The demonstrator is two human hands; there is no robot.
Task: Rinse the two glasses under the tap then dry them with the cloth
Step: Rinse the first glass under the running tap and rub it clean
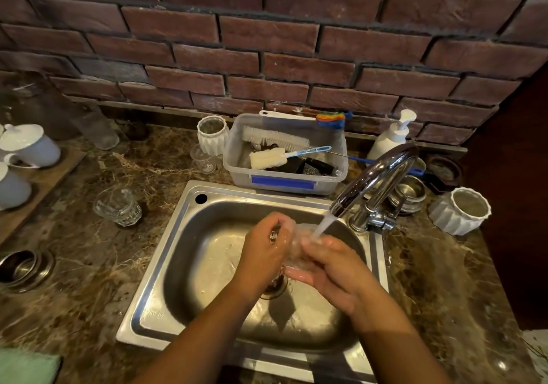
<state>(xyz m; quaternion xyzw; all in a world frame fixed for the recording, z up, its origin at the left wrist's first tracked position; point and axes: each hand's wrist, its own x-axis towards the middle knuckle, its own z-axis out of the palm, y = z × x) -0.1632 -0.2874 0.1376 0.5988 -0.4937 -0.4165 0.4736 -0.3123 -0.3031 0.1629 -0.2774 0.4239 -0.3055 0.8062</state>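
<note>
Over the steel sink (166, 268), my left hand (262, 253) and my right hand (335, 268) both grip a clear glass (296, 245). Water runs from the chrome tap (373, 180) onto that glass; my fingers hide most of it. A second clear patterned glass (118, 207) stands upright on the marble counter, left of the sink. A pale green cloth (28, 366) lies at the bottom left corner, partly cut off by the frame.
A plastic tub (284, 180) of brushes sits behind the sink, with white ribbed pots (213, 134) (461, 210), a small glass (204, 158) and a soap pump (391, 136) nearby. White lidded cups (29, 145) rest on a wooden tray at left. Steel bowls (22, 268) (410, 192) flank the sink.
</note>
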